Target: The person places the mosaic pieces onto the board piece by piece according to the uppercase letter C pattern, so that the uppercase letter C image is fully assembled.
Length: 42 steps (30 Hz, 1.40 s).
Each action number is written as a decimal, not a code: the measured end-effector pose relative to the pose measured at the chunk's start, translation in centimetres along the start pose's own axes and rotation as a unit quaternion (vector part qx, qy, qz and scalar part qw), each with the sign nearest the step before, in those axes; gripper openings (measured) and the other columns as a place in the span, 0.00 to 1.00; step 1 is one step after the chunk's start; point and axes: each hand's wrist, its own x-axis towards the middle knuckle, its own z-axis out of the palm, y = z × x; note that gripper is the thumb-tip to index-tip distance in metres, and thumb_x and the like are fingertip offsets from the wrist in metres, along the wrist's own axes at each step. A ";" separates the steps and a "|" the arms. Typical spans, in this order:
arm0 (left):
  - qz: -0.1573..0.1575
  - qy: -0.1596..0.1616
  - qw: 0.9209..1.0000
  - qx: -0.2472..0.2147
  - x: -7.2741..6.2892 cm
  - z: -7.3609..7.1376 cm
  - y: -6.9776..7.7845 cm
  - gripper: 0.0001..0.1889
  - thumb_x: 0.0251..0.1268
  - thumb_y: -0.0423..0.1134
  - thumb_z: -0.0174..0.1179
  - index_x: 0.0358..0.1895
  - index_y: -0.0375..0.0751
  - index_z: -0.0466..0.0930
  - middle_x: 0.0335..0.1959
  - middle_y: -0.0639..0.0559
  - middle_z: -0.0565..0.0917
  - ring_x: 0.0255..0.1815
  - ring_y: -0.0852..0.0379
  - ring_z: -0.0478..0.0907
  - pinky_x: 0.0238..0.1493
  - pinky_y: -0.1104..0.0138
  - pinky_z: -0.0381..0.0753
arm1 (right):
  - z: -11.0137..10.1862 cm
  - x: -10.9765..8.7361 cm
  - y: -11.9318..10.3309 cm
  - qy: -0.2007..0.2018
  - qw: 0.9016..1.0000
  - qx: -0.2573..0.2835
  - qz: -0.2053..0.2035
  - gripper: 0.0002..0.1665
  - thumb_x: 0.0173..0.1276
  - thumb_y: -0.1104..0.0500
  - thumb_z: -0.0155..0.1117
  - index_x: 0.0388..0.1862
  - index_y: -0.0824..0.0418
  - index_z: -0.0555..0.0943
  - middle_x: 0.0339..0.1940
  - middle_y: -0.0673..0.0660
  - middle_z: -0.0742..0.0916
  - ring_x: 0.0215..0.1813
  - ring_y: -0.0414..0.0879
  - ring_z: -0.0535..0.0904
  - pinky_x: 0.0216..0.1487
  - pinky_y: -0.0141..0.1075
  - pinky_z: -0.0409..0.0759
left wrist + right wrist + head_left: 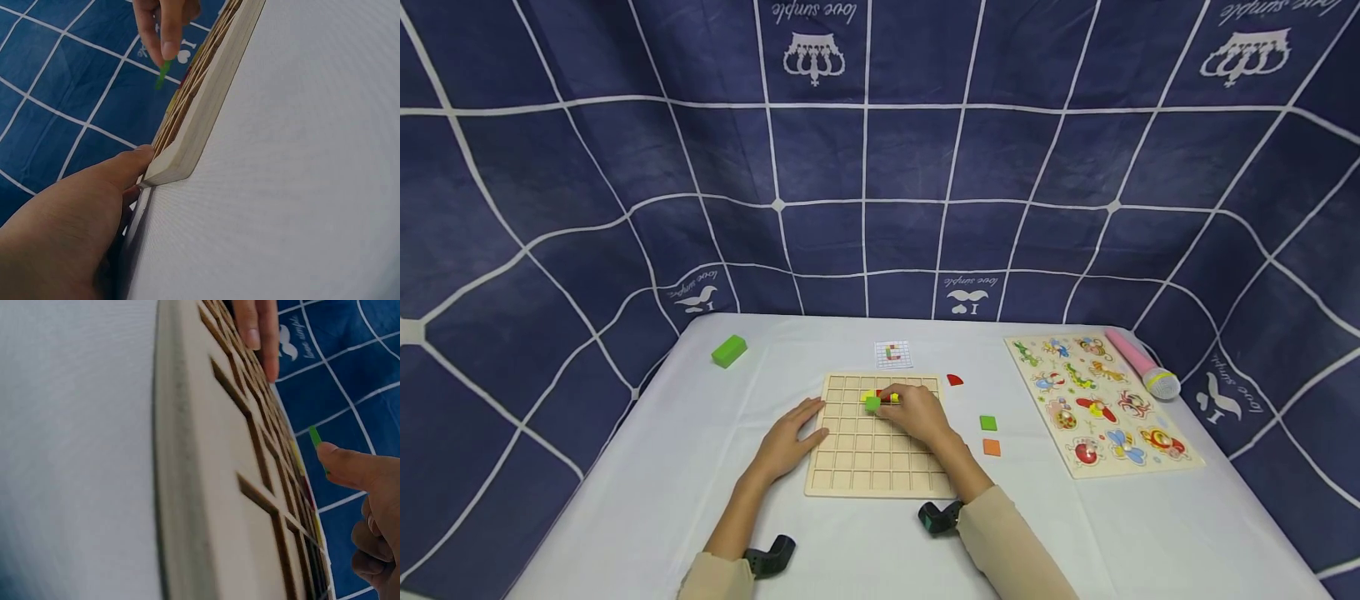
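Observation:
A wooden grid board (865, 458) with square recesses lies on the table. My right hand (916, 412) pinches a thin green square tile (872, 403) between thumb and fingers, just above the upper part of the board. In the right wrist view the green tile (315, 435) is tilted, apart from the grid. Yellow and red pieces (880, 394) sit in the grid beneath that hand, which partly covers them. Along the board's left edge rests my left hand (788, 442), fingers extended, with its thumb touching the rim in the left wrist view.
Behind the board lies a pattern card (893, 354). To its right are a red quarter-round piece (955, 380), a green tile (988, 422) and an orange tile (992, 447). A green block (729, 351), an insect puzzle board (1097, 400) and a pink microphone-like tube (1138, 360) stand farther out.

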 end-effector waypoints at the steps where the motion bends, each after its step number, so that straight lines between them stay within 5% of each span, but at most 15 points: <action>1: 0.000 0.000 1.000 -0.001 0.0 0.0 0.0 0.29 0.62 0.50 0.58 0.65 0.42 0.67 0.67 0.45 0.64 0.69 0.45 0.56 0.66 0.48 0.56 | 0.2 0.1 0.0 0.000 1.000 -0.002 -0.001 0.17 0.53 0.47 0.71 0.39 0.53 0.86 0.26 0.46 0.86 0.21 0.38 0.69 0.23 0.31 0.70; 5: -0.002 0.000 1.000 0.000 0.0 -0.1 0.0 0.29 0.62 0.50 0.58 0.65 0.42 0.67 0.67 0.45 0.64 0.69 0.46 0.55 0.66 0.49 0.56 | 0.8 0.3 0.0 -0.003 1.000 -0.012 -0.008 0.16 0.55 0.46 0.70 0.40 0.52 0.86 0.31 0.46 0.87 0.25 0.39 0.73 0.26 0.33 0.74; 17: -0.008 0.006 1.000 0.009 -0.1 0.1 -0.1 0.30 0.62 0.51 0.58 0.65 0.43 0.67 0.67 0.45 0.64 0.69 0.46 0.56 0.66 0.48 0.56 | 1.5 0.2 -0.2 -0.008 0.999 -0.024 -0.026 0.18 0.54 0.47 0.71 0.41 0.55 0.85 0.25 0.46 0.85 0.23 0.38 0.70 0.28 0.32 0.73; 30: -0.019 -0.001 1.000 0.016 -0.3 0.1 0.3 0.30 0.62 0.51 0.58 0.66 0.44 0.66 0.68 0.45 0.63 0.70 0.46 0.55 0.66 0.49 0.55 | 1.5 0.0 -0.2 -0.007 1.000 -0.012 -0.026 0.17 0.54 0.47 0.70 0.42 0.53 0.85 0.39 0.48 0.87 0.33 0.42 0.79 0.37 0.36 0.78; 34: -0.016 0.000 1.000 0.013 -0.2 0.1 0.4 0.30 0.62 0.51 0.58 0.66 0.43 0.66 0.68 0.45 0.63 0.69 0.46 0.55 0.66 0.48 0.55 | 0.4 -0.5 0.2 -0.005 1.000 0.005 -0.005 0.18 0.55 0.48 0.70 0.43 0.53 0.85 0.25 0.48 0.85 0.23 0.40 0.70 0.27 0.34 0.72; 37: -0.016 0.001 1.000 0.012 -0.2 0.0 0.5 0.30 0.62 0.51 0.58 0.65 0.44 0.66 0.68 0.45 0.63 0.69 0.46 0.55 0.66 0.48 0.55 | -0.5 -1.0 0.9 -0.001 1.000 0.027 0.015 0.17 0.56 0.49 0.70 0.42 0.53 0.85 0.11 0.45 0.73 0.17 0.39 0.58 0.19 0.31 0.62; 42: -0.019 0.002 1.000 0.017 -0.2 0.0 0.5 0.30 0.62 0.51 0.58 0.65 0.44 0.67 0.68 0.45 0.63 0.69 0.46 0.55 0.66 0.48 0.55 | -2.3 -2.0 2.6 0.018 0.998 0.060 0.031 0.15 0.57 0.50 0.70 0.41 0.54 0.85 0.07 0.44 0.60 0.13 0.37 0.51 0.13 0.30 0.52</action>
